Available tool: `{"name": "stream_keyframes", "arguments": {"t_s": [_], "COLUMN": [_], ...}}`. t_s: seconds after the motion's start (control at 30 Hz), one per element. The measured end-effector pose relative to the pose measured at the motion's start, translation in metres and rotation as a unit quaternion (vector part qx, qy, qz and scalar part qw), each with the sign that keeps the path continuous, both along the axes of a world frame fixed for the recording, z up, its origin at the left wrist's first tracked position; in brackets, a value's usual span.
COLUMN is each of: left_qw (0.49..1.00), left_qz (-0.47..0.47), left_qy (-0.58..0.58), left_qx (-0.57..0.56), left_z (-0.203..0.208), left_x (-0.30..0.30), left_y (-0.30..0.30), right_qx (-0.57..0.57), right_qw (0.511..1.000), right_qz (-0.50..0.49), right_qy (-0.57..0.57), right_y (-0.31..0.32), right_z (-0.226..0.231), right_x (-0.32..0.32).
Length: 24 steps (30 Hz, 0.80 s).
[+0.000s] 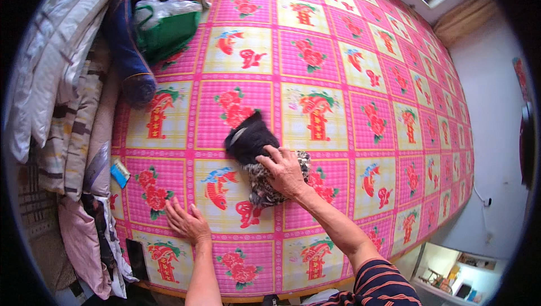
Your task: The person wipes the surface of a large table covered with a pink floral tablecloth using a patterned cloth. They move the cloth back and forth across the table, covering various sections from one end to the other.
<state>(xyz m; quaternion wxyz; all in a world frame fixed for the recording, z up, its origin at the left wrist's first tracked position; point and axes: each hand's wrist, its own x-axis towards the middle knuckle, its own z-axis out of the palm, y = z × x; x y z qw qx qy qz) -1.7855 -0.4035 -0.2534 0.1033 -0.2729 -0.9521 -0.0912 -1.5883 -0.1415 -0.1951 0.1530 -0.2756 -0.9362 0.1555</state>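
Note:
A small folded garment lies in the middle of the bed, black at its far end (249, 137) and grey-and-white patterned nearer me (262, 183). My right hand (283, 169) rests on top of the patterned part with its fingers spread, pressing down on it. My left hand (186, 219) lies flat and open on the pink, yellow-panelled bed cover (349, 80), to the left of the garment and apart from it. My right arm wears a dark striped sleeve (380, 283).
Folded quilts and blankets (62, 80) are stacked along the bed's left side. A green bag (163, 32) and a dark blue roll (128, 52) lie at the far left. A small blue object (119, 172) sits by the stack. A white wall (490, 137) bounds the right.

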Motion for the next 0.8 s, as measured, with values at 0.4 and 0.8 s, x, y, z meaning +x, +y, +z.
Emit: {"name": "stream_keyframes", "arguments": {"t_s": [0.4,0.8], "left_qw": [0.999,0.997], "left_qz": [-0.016,-0.008], "left_qy": [0.048,0.078], "left_qx": [0.0,-0.01], "left_z": [-0.019,-0.026], "left_x": [-0.004,-0.011], "left_y": [-0.004,-0.007], "right_qx": [0.052,0.019], "right_qw": [0.965,0.929], "right_qz": [-0.257,-0.368], "right_qy": [0.007,-0.02], "right_y": [0.034,-0.03], "right_z": [-0.023,-0.005], "right_x": [0.101,0.273]}}
